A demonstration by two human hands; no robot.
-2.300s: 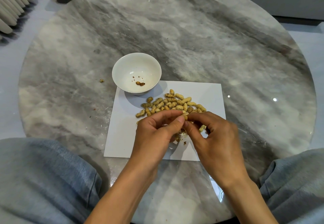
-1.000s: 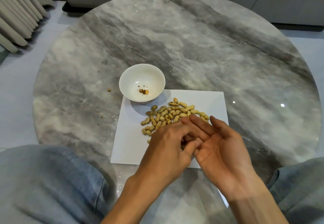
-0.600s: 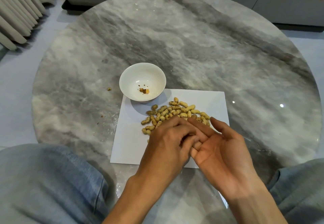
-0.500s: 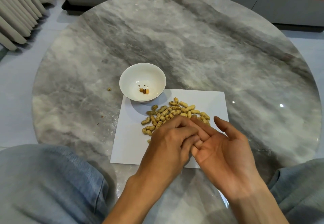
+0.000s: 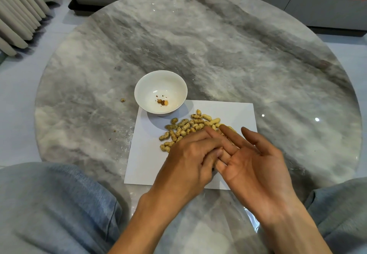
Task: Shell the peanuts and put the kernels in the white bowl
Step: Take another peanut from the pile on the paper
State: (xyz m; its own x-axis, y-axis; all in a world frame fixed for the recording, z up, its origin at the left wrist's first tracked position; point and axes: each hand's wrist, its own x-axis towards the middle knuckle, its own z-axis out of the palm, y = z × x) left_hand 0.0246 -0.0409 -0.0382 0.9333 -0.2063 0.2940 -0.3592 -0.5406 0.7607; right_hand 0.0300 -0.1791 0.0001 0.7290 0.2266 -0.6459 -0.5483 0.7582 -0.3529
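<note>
Since a couple of seconds ago, both hands have left the fingertip-to-fingertip pinch they shared over the pile; the right hand has turned palm-up with its fingers spread and straight, and the left hand now reaches into that palm.

Largest first: the round marble worktop carries everything. On its near half lies a white sheet of paper, with the white bowl standing on the sheet's far left corner. The pile of unshelled peanuts sits on the paper just near of the bowl, partly hidden by the fingers. The left hand's fingers are curled against the right hand's fingers; whether they pinch a kernel or bits of shell cannot be told, as the contact point is hidden. Smallest of all, a few brown kernels lie in the bottom of the bowl, and a stray crumb rests on the marble to its left.

Judging by the open palm, a peanut has probably just been cracked and its contents are being sorted. With so few kernels in the bowl and a full pile left, the task is barely begun.
</note>
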